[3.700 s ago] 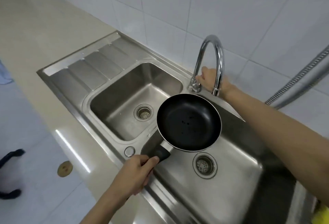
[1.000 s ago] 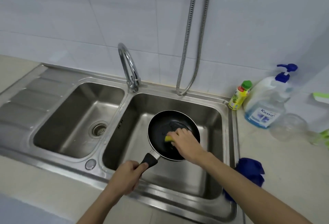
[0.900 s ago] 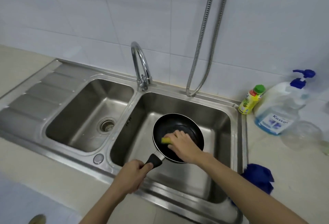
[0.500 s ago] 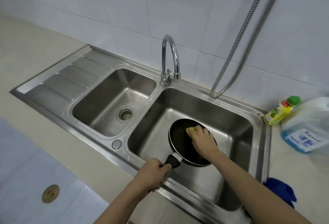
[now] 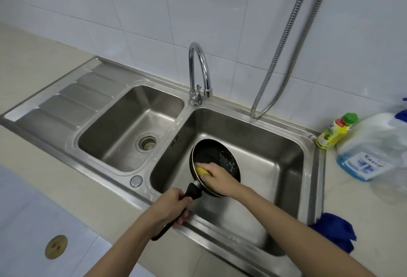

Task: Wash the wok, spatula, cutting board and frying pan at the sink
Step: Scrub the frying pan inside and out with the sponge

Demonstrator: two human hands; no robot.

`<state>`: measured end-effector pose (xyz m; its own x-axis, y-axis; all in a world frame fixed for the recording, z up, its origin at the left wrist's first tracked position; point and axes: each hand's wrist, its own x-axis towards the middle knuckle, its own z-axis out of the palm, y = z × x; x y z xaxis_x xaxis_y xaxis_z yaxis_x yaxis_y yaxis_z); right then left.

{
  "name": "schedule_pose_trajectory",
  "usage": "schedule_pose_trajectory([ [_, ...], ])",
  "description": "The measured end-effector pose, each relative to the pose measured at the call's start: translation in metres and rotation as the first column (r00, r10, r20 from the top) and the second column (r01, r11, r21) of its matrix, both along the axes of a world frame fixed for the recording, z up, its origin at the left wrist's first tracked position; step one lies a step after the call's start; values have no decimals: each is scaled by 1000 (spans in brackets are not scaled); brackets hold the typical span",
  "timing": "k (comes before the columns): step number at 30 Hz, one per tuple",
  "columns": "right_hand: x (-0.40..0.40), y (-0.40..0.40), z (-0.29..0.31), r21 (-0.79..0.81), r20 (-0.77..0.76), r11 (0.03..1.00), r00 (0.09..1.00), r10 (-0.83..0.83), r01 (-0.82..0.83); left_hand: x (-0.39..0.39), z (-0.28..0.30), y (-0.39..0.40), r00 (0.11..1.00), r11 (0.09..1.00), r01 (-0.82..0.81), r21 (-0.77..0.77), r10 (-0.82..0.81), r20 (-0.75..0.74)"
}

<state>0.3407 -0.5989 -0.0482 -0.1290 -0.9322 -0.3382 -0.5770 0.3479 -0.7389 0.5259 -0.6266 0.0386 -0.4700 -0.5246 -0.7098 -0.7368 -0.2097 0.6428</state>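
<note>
Frying pan mid-scrub; I see only 1 of 4 items.

Over the sink's right basin I hold the frying pan tilted, my left hand wrapped tight on its handle, my right hand pressing a yellow sponge inside, fingers curled over it. I judge rinsing still ahead, tap dry; wok, spatula and cutting board are out of view.

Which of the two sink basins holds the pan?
The right basin, the larger one: the pan is held inside it. The left basin shows only its drain.
</note>
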Motion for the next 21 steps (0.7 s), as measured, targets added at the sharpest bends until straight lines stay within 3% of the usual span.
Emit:
schedule_pose_trajectory([
  [2, -2, -7, -5, -63, 4, 994, 996, -88, 88, 3, 3, 3, 996, 996, 88, -27, -88, 4],
  [5, -15, -10, -17, -102, -244, 984, 955, -168, 147, 8, 7, 4, 987, 986, 159, -47, -159, 3],
  [8, -42, -1, -25, -6, -540, 996, 838, -74, 84, 10, 9, -4, 988, 982, 156, -108, -153, 37],
  [11, -53, 8, -26, 187, -624, 981, 778, 74, 57, 8, 11, -18, 990, 975, 139, -173, -131, 56],
  [14, -39, 9, -23, 204, -452, 978, 891, 53, 45, 3, 10, -24, 993, 970, 116, -214, -107, 54],
  [16, -26, 10, -16, 120, -144, 989, 987, -73, 91, 0, 8, -22, 995, 970, 97, -221, -88, 51],
  [18, -12, 5, -6, 4, 142, 989, 979, -146, 147, -1, 7, -17, 993, 970, 115, -216, -104, 62],
  [21, -1, -13, -1, -189, 239, 920, 925, -295, 342, 2, 8, -7, 983, 963, 181, -200, -172, 64],
])
